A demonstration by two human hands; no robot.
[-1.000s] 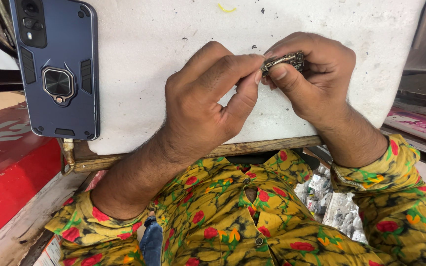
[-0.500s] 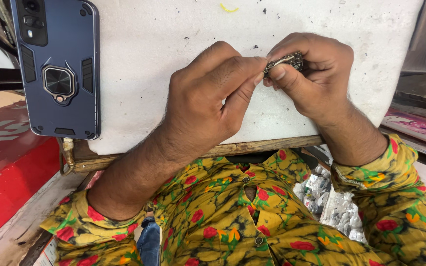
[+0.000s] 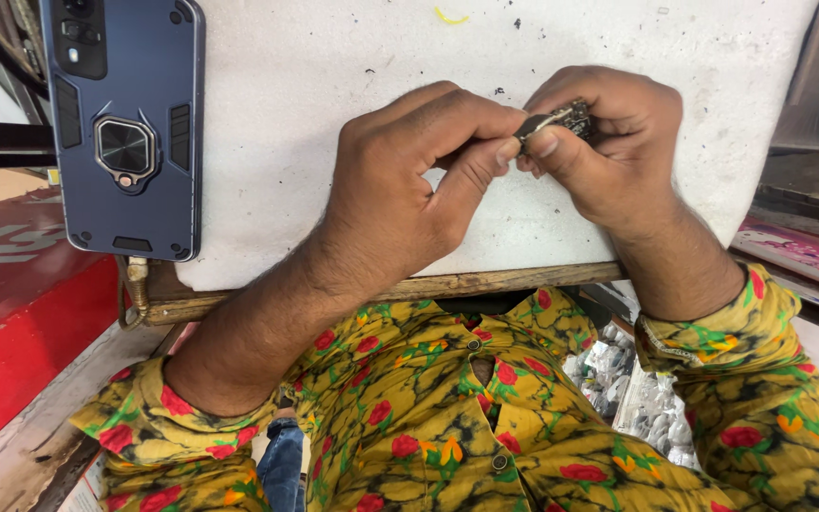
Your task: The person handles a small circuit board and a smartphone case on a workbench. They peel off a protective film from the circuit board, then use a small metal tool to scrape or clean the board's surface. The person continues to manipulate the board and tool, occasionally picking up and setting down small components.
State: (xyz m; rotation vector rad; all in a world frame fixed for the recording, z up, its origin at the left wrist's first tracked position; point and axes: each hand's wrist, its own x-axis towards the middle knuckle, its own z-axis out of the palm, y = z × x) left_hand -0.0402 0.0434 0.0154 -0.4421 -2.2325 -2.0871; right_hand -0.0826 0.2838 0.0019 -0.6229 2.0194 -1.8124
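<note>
- Metal, small and dark with a silvery edge, was noted as the material of the small component (image 3: 554, 120), which was held above the far right part of the white work board (image 3: 334, 76), clear of its surface.
- The left hand (image 3: 409, 180) was found closed, its thumb tip and curled forefinger pinched on the near end of the piece; the grip appeared tight, presumably so that the part could be steadied.
- The right hand (image 3: 609, 152) was found closed around the far end of the same piece, thumb pressed on top and fingers wrapped beneath, so that most of the part was hidden and its kind could not be told.
- Both wrists were observed low over the board's near wooden edge (image 3: 485, 283); whether they rested on it could not be told.
- A dark blue phone in a rugged case (image 3: 125, 133) with a ring stand was recorded lying back-up at the board's left edge, well apart from the hands.
- Yellow floral sleeves (image 3: 732, 379) were seen rolled to the forearm, leaving the wrists free.
- Crumpled silvery foil packs (image 3: 646, 398) were seen below the board, beside the right forearm.
- A red surface (image 3: 21, 322) was noted at the left.
</note>
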